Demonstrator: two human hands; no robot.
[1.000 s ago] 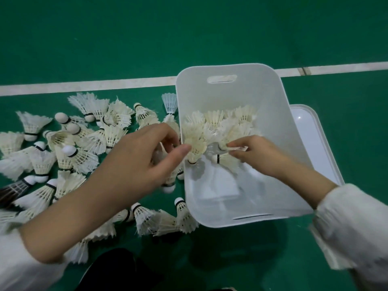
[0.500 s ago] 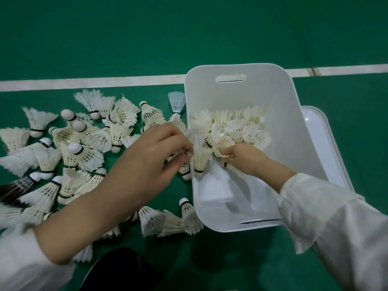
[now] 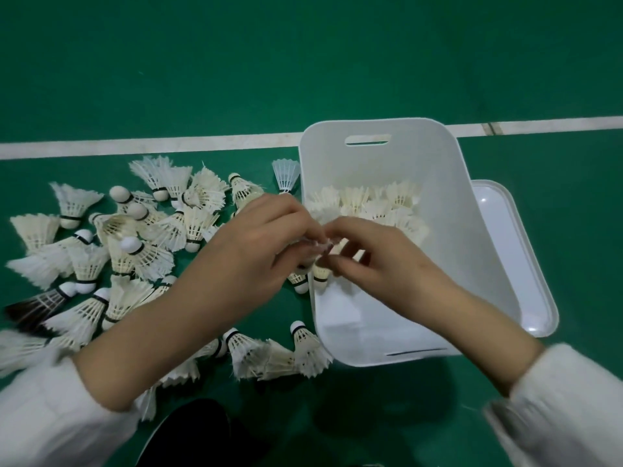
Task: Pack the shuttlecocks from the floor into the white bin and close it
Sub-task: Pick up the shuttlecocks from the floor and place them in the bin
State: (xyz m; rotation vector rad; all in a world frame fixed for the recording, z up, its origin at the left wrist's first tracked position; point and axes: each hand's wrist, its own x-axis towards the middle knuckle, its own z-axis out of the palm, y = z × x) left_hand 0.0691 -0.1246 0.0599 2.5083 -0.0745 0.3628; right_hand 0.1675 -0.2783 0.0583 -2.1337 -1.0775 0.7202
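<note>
Feather shuttlecocks [image 3: 135, 251] are lying on matt green court flooring [image 3: 303, 62] beside a smooth white plastic bin [image 3: 472, 230].

Their skirts are showing cream feather, frayed at the tips, with black bands above dull white rounded heads; the shuttlecock [image 3: 324, 245] pinched between left hand [image 3: 263, 251] and right hand [image 3: 381, 261] is showing the same ragged vanes. One dark-feathered shuttlecock [image 3: 33, 306] and one net-skirted shuttlecock [image 3: 286, 175] that is looking like moulded plastic are standing out. The bin's walls are giving a soft satin sheen, while the lid [image 3: 526, 264] is catching glossy highlights at its corners. The painted line [image 3: 168, 146] is looking scuffed. The sleeves [image 3: 50, 416] are looking like soft, fuzzy white cloth.
</note>
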